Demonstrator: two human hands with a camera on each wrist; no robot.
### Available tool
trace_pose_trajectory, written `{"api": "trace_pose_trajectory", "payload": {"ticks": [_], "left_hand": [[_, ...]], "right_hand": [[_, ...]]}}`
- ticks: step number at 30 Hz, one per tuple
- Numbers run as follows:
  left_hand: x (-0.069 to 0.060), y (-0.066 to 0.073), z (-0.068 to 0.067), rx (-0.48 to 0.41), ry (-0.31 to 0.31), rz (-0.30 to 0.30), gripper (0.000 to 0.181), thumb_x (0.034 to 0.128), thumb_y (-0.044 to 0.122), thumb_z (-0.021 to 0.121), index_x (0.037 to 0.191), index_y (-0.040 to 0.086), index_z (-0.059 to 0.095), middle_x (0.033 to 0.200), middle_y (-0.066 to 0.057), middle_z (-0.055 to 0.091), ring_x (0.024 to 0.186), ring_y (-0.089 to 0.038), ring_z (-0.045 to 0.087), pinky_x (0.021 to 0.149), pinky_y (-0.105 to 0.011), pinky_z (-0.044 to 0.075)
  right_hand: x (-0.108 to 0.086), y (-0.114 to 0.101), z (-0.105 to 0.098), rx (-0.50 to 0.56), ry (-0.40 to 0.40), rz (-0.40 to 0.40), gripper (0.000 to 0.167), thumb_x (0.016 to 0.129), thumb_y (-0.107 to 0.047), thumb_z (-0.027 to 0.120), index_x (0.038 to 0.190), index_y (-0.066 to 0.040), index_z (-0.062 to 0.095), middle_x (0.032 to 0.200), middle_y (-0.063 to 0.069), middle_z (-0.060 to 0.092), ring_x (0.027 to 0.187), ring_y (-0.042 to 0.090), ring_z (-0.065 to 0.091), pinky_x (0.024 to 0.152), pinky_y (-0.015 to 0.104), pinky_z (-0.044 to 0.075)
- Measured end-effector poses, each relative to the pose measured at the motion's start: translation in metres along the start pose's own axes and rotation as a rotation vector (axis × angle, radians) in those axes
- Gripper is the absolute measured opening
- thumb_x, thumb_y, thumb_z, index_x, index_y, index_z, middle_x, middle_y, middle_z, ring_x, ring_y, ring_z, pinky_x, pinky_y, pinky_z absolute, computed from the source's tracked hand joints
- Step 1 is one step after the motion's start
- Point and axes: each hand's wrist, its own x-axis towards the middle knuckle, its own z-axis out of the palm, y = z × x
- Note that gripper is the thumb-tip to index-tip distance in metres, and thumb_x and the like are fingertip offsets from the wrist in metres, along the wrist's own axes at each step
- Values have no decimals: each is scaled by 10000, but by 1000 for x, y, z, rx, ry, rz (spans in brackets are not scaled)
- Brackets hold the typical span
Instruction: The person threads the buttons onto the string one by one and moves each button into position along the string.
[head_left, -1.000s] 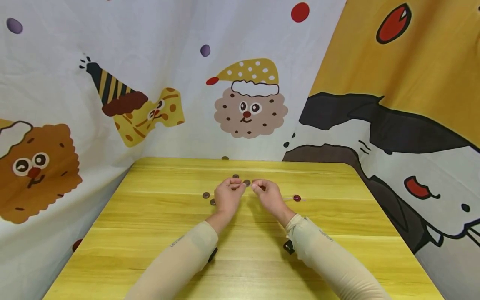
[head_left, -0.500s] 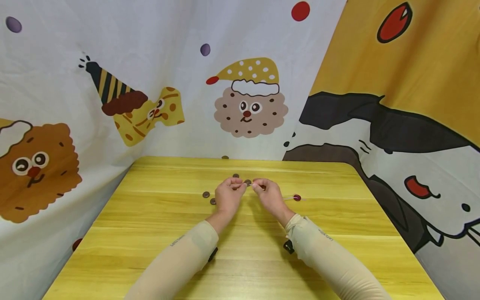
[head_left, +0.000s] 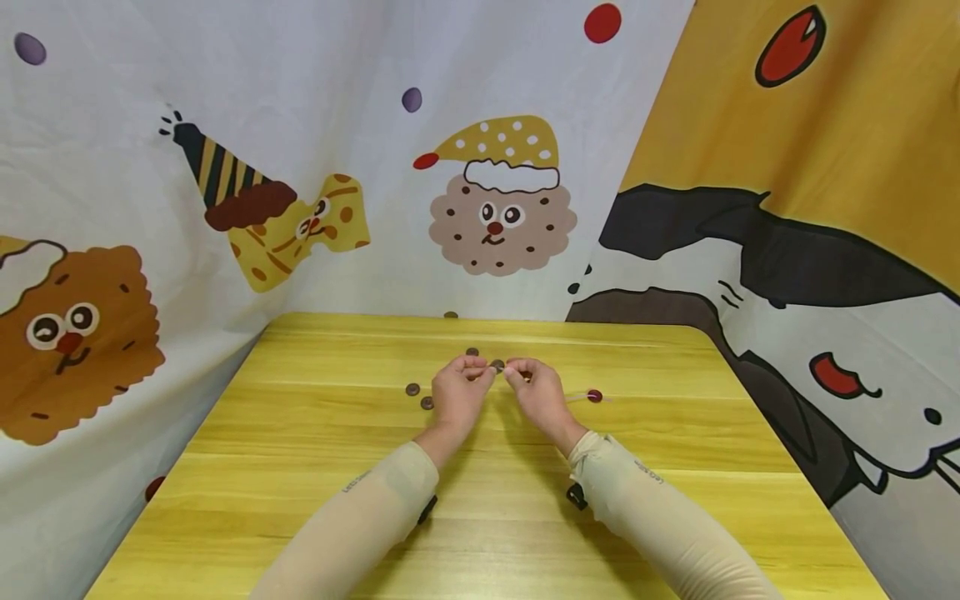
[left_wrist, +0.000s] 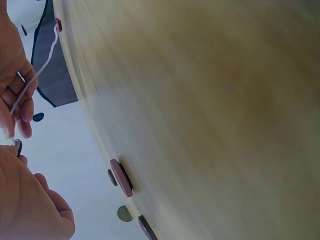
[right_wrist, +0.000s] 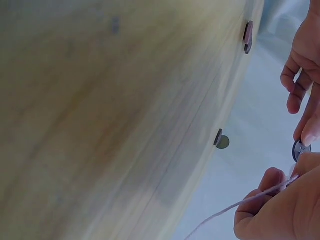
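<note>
My left hand (head_left: 459,393) pinches a dark button (head_left: 498,365), my right hand (head_left: 540,395) the string (right_wrist: 227,209), and a clumsy tug could jerk either loose.

Yellow wood-grain table (head_left: 502,517), cloth backdrop (head_left: 337,100) — white, mustard at upper right, cartoon faces (head_left: 502,225)

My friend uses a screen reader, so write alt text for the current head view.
A person's left hand pinches a dark button while the right hand holds a pale string, above a wooden table. A red button lies to the right, the string running across it; three more buttons lie near the left hand. A cartoon cloth hangs behind.
</note>
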Motion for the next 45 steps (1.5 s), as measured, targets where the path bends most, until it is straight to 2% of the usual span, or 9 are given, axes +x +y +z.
{"api": "trace_pose_trajectory", "payload": {"ticks": [11,19,25,31,35,38,41,43,45], "left_hand": [[-1,1,1,26,8,33,128,923,210,863,1016,143,806,977,-25,845,887,-168,809,638,-239,598],[-2,1,2,44,-2,39,113,919,209,868,991,155,799,978,-25,845,886,-164,812,626,-207,581],[-2,0,3,39,0,42,117,919,203,866,997,147,801,975,-33,844,877,-167,812,617,-198,577],[-3,0,4,30,-7,51,131,917,204,869,998,131,798,950,-42,843,844,-167,808,628,-234,599],[-5,-1,3,-11,-43,44,139,919,196,868,1007,117,795,950,-43,842,835,-123,792,659,-222,604],[-6,-1,0,-79,-105,-1,151,976,231,812,1057,106,789,976,-40,840,810,-140,759,646,-212,569],[-3,-1,-4,-130,-178,-75,232,1037,297,735,1148,95,768,1009,-49,839,884,-197,756,686,-241,530],[1,-1,-7,-149,-231,-139,282,1047,325,718,1205,93,748,1051,-63,833,957,-245,751,749,-292,534],[5,0,-10,-169,-282,-194,313,1032,309,742,1251,87,728,1112,-93,814,1089,-264,747,893,-370,576]], "right_hand": [[-2,-1,-1,29,4,10,226,1076,-191,666,1136,1,768,1281,156,743,911,207,602,708,265,477],[-2,-2,-1,53,6,47,196,1076,-199,669,1129,-41,772,1317,139,735,939,215,607,729,275,492],[-3,1,0,-4,13,3,192,1071,-238,683,1118,-75,774,1252,109,758,999,236,662,746,298,531],[-4,1,2,-68,54,-78,162,1053,-235,712,1089,-90,776,1072,96,776,903,203,663,680,247,512],[-3,5,0,-76,69,-105,151,1047,-213,720,1131,-88,729,1055,85,765,929,205,675,731,254,519],[-1,9,-2,-54,55,-116,209,1045,-182,717,1229,-88,693,1099,78,764,985,200,690,793,258,521],[2,13,-6,-36,21,-143,276,1037,-145,719,1304,-89,678,1097,78,761,968,177,686,786,244,506],[3,14,-8,-22,-8,-166,293,1026,-117,726,1312,-75,678,1076,85,755,931,162,669,764,237,495],[4,15,-10,-19,-41,-181,299,1020,-103,730,1312,-68,680,1065,80,751,908,146,653,754,231,488]]}}
